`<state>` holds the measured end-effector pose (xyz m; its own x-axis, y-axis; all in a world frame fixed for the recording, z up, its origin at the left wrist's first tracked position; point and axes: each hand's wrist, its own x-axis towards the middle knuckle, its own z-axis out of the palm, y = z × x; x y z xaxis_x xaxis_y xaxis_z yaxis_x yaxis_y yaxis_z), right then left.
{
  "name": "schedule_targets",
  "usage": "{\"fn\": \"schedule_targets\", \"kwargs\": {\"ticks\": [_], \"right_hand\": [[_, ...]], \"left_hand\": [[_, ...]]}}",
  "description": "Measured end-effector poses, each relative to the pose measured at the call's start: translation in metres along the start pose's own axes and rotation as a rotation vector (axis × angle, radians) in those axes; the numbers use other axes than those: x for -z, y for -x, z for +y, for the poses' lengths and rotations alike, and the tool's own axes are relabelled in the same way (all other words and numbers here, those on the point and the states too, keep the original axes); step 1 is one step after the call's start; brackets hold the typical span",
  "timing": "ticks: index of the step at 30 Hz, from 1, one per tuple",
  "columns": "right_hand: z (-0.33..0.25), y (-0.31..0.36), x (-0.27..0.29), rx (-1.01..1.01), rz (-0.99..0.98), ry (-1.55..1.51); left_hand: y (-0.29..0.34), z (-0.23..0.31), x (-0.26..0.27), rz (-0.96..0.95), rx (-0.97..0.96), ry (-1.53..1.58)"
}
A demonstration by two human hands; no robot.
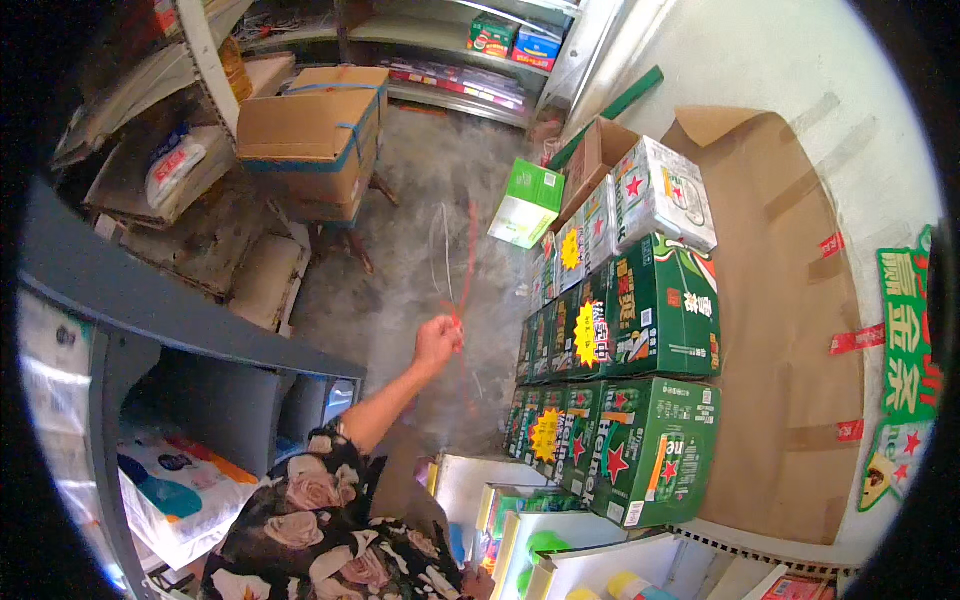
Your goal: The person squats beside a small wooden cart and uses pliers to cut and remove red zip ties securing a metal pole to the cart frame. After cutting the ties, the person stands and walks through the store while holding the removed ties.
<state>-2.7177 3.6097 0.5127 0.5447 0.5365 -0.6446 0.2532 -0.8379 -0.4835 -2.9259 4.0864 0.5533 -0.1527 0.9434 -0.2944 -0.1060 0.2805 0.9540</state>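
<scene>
My left hand (437, 342) reaches forward from a black floral sleeve, its fingers closed on a thin red strap (471, 245). The strap stands up from the fist above the grey concrete floor. A thin white loop of cord (446, 250) rises beside it, and I cannot tell if it is in the same grip. At the lower edge, a small skin-coloured part of my right hand (479, 582) shows below the shirt. Its fingers are mostly hidden. Right of my left hand, stacked green beer cartons (660, 450) stand against the wall.
A taped brown carton (310, 120) rests on a wooden stool at the far left. A bright green box (527, 203) stands near the white carton (665, 190). Grey shelving (190, 290) curves along the left, holding tissue packs (180, 485). Shelves with products line the bottom.
</scene>
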Motion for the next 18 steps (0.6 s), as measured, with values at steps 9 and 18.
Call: {"fn": "schedule_targets", "kwargs": {"ticks": [9,18], "right_hand": [[-0.121,-0.038,-0.023,0.207,0.105,0.377],[-0.345,-0.114,-0.019,0.042,-0.152,0.114]], "left_hand": [[-0.140,0.046,-0.008,-0.090,0.233,0.228],[-0.235,0.066,-0.016,-0.268,0.490,0.462]]}}
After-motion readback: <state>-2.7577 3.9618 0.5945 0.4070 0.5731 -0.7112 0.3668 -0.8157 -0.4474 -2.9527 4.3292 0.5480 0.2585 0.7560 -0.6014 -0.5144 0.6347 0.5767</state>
